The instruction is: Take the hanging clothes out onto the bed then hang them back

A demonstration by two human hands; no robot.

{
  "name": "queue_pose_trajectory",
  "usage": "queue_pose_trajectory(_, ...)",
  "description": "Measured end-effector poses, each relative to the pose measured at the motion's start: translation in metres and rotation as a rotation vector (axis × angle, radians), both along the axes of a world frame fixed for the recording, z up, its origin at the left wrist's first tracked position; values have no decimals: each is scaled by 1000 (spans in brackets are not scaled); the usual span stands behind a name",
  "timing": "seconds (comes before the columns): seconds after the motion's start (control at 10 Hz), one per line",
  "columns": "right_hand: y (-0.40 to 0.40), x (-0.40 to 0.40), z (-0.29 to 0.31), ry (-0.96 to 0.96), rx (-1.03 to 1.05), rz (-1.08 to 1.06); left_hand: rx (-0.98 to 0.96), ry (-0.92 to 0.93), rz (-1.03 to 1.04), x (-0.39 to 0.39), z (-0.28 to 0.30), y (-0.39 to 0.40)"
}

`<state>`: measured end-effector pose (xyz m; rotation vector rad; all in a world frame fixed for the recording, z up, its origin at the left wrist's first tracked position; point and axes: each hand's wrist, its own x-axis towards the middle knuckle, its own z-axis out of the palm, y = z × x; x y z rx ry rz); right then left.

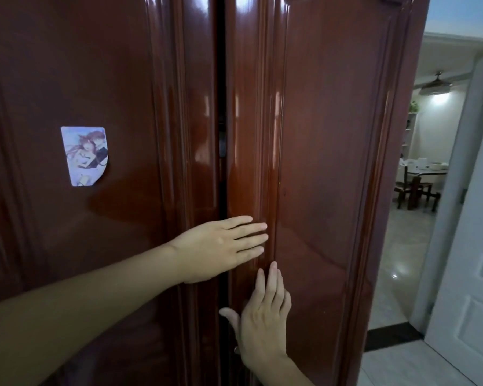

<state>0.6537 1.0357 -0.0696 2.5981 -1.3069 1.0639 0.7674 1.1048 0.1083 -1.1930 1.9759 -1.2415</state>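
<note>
Bare left forearm (76, 310) enters from the lower left corner of the head view and crosses the glossy reddish-brown left wardrobe door (101, 135). Left hand (221, 247) lies flat, palm down, over the seam between the two doors; its fingers (248, 235) are extended, close together, and rest on the inner edge of the glossy reddish-brown right wardrobe door (326, 151). This grip is spread flat and pinches nothing.

Right hand (262, 321) rises from the bottom edge of the view, just below the left hand. Its fingers point upward against the right door's inner moulding, and its thumb (230, 316) is spread out to the left at the door edge. This grip is also flat and open, holding nothing. The two hands are near each other but apart.

A narrow dark vertical gap (221, 107) shows between the doors, so the wardrobe is slightly ajar. Dark shapes are visible inside the gap at mid height; whether these are the hanging clothes cannot be told. No bed is visible in this view.

A small rectangular cartoon sticker (86, 156) with a peeling lower right corner is fixed to the left door, well apart from both hands.

At the right edge, a white panelled room door (469, 274) stands open onto a tiled floor (396, 274). Beyond it stand a glass-topped dining table (421, 171) with dark wooden chairs (414, 190), and a lit ceiling fixture (435, 86).
</note>
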Motion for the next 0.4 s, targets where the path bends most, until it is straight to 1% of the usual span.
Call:
queue_pose_trajectory(0.1,-7,-12,1,65,-81,13,-31,113,27,1,-13,11)
queue_pose_trajectory(0.2,-20,-32,12,142,-186,84,-48,184,57,4,-23,18)
queue_pose_trajectory(0.3,-27,-56,36,190,-270,154,-57,243,72,5,-35,28)
queue_pose_trajectory(0.4,-38,-77,66,277,-356,293,-133,398,67,6,-43,42)
